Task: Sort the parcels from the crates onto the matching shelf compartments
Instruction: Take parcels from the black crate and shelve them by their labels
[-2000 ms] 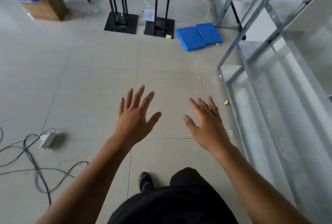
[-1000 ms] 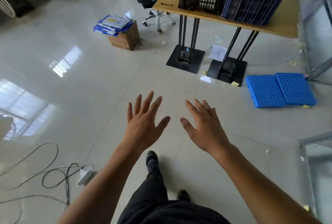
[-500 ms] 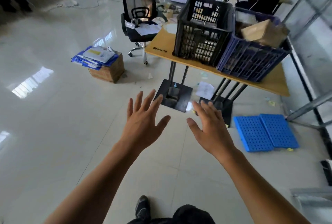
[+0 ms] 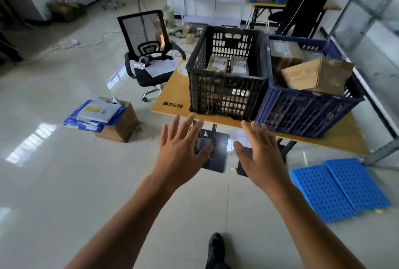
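**Parcels in two crates on the table; both hands empty**

Head view.

Location: the parcels were split between a black crate (image 4: 224,93) and a blue crate (image 4: 306,113). The crates stood touching, side by side, on the table (image 4: 172,100).

Black crate: two flat labelled parcels (image 4: 226,64) lay low inside, and more showed through the mesh.

Blue crate: full to the rim. A large brown parcel (image 4: 317,76) lay tilted on top, with a film-wrapped box (image 4: 282,49) behind it.

Handling, as judged: the parcels were stiff cardboard, probably light to moderate in weight. Taped or filmed faces may have been slick. The large brown parcel looked best taken from above by two opposite sides, with both hands. The flat parcels would need a reach down past the rim and a grip on their edges.

Hands: the left hand (image 4: 183,150) and right hand (image 4: 261,156) were held out palm-down, apart from each other, with fingers straight and spread. They held and touched nothing.

Relation: both hands were short of the near table edge. The left hand was before the black crate's near left corner. The right hand was before the seam between the crates. The parcels lay beyond and above both.
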